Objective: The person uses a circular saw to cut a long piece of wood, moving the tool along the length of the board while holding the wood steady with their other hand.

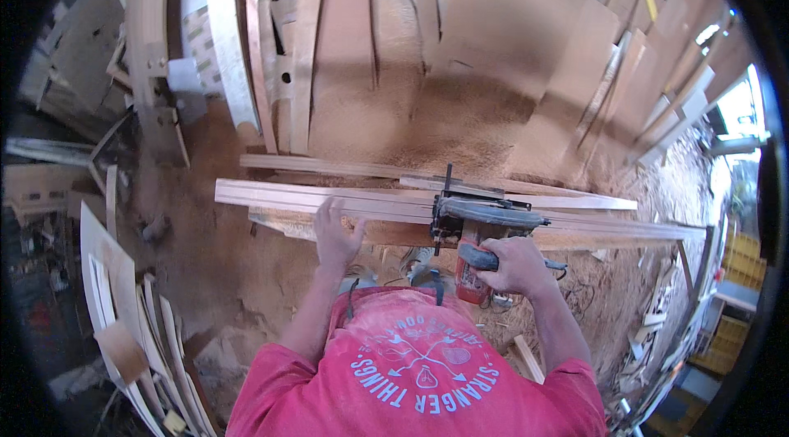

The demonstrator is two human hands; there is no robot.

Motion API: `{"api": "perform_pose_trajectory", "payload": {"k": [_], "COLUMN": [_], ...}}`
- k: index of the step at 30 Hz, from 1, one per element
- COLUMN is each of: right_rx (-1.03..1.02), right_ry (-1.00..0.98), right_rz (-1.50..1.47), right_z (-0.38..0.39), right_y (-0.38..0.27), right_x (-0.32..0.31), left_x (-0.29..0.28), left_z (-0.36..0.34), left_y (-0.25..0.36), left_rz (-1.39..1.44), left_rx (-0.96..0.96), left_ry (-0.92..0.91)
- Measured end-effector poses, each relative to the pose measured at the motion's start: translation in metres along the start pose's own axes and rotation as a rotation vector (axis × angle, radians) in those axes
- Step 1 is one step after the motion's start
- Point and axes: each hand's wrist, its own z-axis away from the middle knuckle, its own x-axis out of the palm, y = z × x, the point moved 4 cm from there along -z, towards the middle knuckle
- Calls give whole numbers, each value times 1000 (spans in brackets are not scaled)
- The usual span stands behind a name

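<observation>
A long pale wooden board (283,196) with dark lines along its length lies crosswise in front of me. On it, right of the middle, sits a red and black circular saw (472,277). My right hand (521,266) is wrapped round the saw's dark handle; the saw's body hides the blade and part of the board. My left hand (336,233) is at the board's near edge, left of the saw, fingers stretched out and thumb apart. Its fingertips reach onto the board, but whether they press on it I cannot tell.
Behind the board lies a narrower strip (320,164). Tall planks (345,9) and a wide brown panel (526,13) lean at the back. Curved offcuts (123,305) stand at left, yellow crates (744,260) at far right. Sawdust (238,272) covers the ground.
</observation>
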Motion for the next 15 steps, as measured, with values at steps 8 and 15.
{"api": "perform_pose_trajectory", "payload": {"k": [8,15], "right_rx": [-125,-148], "right_ry": [-224,-338], "right_rz": [-80,-142], "right_z": [-5,-24], "right_y": [21,9], "right_x": [22,23], "left_x": [52,116], "left_z": [44,60], "left_y": [58,85], "left_rz": [133,1173], "left_rx": [-215,-765], "left_ry": [-160,-491]}}
